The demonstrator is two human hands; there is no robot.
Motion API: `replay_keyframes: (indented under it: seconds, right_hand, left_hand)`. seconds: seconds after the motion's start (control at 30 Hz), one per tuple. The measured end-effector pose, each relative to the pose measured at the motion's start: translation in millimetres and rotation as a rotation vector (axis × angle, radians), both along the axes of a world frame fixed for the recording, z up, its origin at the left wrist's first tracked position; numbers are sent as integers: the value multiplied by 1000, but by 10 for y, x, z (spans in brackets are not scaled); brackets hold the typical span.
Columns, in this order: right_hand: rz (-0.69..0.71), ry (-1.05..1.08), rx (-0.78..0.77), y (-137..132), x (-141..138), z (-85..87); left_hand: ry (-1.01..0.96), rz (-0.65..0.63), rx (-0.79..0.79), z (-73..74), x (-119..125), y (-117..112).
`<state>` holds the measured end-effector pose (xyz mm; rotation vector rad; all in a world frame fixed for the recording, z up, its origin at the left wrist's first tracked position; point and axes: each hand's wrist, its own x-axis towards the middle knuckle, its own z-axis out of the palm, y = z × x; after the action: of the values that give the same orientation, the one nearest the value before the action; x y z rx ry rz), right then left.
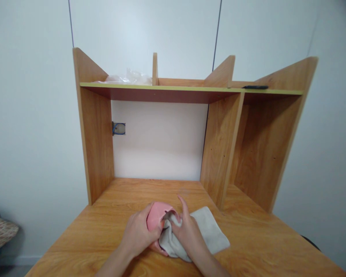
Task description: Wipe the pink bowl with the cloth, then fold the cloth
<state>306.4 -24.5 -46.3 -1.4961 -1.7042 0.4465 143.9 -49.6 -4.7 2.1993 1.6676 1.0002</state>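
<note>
My left hand (137, 232) is wrapped around a pink cup (157, 215) tipped on its side just above the wooden desk (256, 238). My right hand (188, 231) grips a grey-white cloth (209, 229) and presses part of it into the cup's mouth, index finger raised. The rest of the cloth lies spread on the desk to the right of my hands.
A wooden hutch (219, 142) with side panels and an upper shelf stands at the back of the desk. Crumpled clear plastic (128, 78) lies on the shelf at left, a dark pen (255, 87) at right. A wall socket (118, 128) shows behind.
</note>
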Motion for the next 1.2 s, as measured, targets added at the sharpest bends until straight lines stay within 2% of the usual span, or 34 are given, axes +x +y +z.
replay_keyframes:
  seconds: [0.17,0.27,0.57,0.67,1.0,1.1,1.2]
  right_hand:
    - [-93,-217,-104,-31,19,31]
    - [-88,-254,-116,-61,24,48]
    - [-113,-390,62,-143,8,181]
    - [-107,-444,71,-140,21,196]
    - [-60,-307,29,-131,30,137]
    - [-92,-278,71,-131,42,188]
    - [-75,-241,179,-122,70,219]
  left_hand:
    - [19,30,39,-19,31,-44]
    - [20,20,54,-30,56,-67]
    - [61,92,-5,-3,58,-62]
    - [75,96,-7,-15,60,-53]
    - [58,96,-6,-15,66,-66]
    - [45,104,-34,9,50,-62]
    - [32,82,-36,16,43,-61]
